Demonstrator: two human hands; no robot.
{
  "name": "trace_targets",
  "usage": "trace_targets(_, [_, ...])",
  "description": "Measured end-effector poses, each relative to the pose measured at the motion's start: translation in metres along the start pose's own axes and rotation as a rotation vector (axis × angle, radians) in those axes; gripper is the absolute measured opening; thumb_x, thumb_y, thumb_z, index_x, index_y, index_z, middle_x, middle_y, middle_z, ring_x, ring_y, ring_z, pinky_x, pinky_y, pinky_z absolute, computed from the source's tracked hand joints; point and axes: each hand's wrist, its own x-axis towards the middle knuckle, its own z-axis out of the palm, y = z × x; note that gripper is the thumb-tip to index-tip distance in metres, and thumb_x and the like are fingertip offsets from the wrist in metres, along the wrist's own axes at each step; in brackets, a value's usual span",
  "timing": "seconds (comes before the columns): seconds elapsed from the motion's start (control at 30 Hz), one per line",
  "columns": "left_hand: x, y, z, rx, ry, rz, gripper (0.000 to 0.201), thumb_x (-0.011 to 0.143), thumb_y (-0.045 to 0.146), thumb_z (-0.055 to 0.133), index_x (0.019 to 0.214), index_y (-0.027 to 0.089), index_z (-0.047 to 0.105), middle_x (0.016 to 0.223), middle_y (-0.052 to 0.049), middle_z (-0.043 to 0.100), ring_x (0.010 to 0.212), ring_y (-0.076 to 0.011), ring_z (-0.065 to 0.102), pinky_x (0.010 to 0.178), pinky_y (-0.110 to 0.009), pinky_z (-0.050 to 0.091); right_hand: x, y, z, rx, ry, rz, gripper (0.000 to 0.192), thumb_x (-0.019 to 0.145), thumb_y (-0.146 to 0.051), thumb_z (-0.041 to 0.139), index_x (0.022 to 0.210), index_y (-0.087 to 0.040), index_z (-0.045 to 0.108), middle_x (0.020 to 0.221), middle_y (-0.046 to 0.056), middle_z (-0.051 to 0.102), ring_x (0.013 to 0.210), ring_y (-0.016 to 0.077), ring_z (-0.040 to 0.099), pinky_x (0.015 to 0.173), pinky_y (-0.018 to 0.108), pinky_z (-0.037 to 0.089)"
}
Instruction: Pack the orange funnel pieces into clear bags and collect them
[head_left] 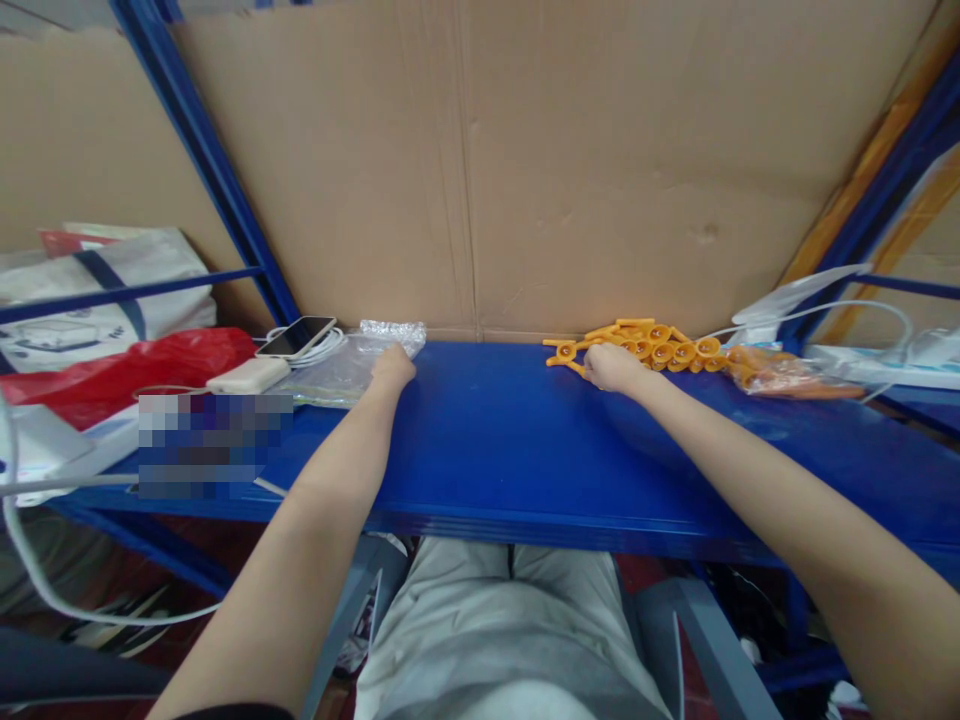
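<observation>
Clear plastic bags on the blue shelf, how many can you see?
2. One clear plastic bag lies under the left hand beside the phone; another, a bag of orange parts, lies right of the right hand. More may be hidden.

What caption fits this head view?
At a blue shelf, the left hand touches clear bags while the right hand reaches a pile of orange parts.

Warehouse packing station: blue steel shelving (480,440) (cardboard-backed), bagged orange parts (787,372).
</observation>
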Motion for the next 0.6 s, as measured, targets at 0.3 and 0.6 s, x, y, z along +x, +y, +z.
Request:
trace_targets(0.3, [-0.01,0.005,-0.015,0.021,0.064,0.005,0.038,0.088,0.005,0.052,0.125,0.006,0.061,0.125,-0.023,0.067,0.117,-0.033,0.065,0.093,-0.037,0.053,-0.01,0.013,0.015,-0.025,-0.001,0.054,0.026,0.094,-0.026,0.052,0.105,-0.016,0.073,0.105,0.014,0.076,0.097,0.0258,0.071,0.076,0.029,0.05])
trace_targets(0.6, [-0.017,0.029,-0.02,-0.084,0.27,0.38,0.048,0.09,0.004,0.04,0.135,0.014,0.056,0.108,-0.017,0.074,0.108,-0.0313,0.069,0.093,-0.042,0.053,-0.017,0.019,0.004,-0.088,-0.118,0.056,0.037,0.09,-0.033,0.057,0.121,-0.014,0.067,0.115,0.016,0.073,0.104,0.0295,0.069,0.077,0.032,0.05])
